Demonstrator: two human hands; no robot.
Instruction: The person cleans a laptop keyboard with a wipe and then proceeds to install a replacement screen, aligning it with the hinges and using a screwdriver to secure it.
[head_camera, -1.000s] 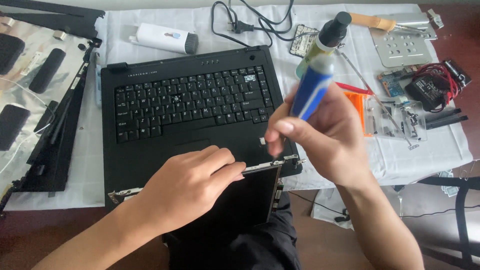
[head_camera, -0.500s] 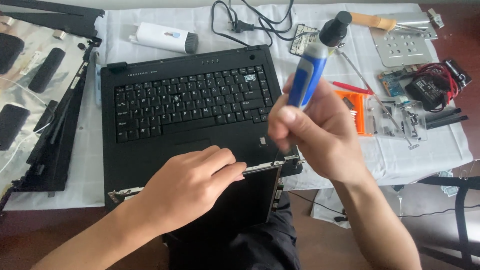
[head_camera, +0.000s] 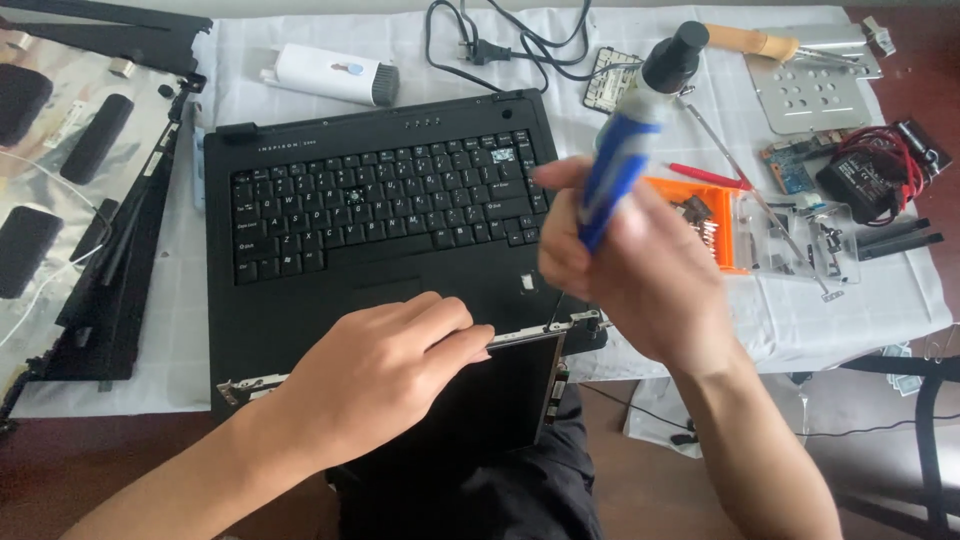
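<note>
A black laptop base (head_camera: 380, 210) with its keyboard lies on a white cloth. A bare screen panel (head_camera: 500, 395) with a metal frame hangs off the laptop's near edge toward my lap. My left hand (head_camera: 385, 365) rests flat on the panel's top edge by the palm rest. My right hand (head_camera: 625, 265) is shut on a blue and white screwdriver (head_camera: 625, 150) with a black cap, held upright and tilted right. Its tip points down near the panel's right hinge (head_camera: 590, 322), hidden behind my fingers.
An orange bit case (head_camera: 705, 215) and clear tray of small parts (head_camera: 800, 235) sit right of the laptop. A metal plate (head_camera: 815, 85), a circuit board with red wires (head_camera: 870, 175), a power cable (head_camera: 500, 40), a white brush tool (head_camera: 330, 75) and a black bezel (head_camera: 110, 260) lie around.
My right hand has moved left and slightly up with the screwdriver, tilting its handle more upright. My left hand stays on the panel's edge.
</note>
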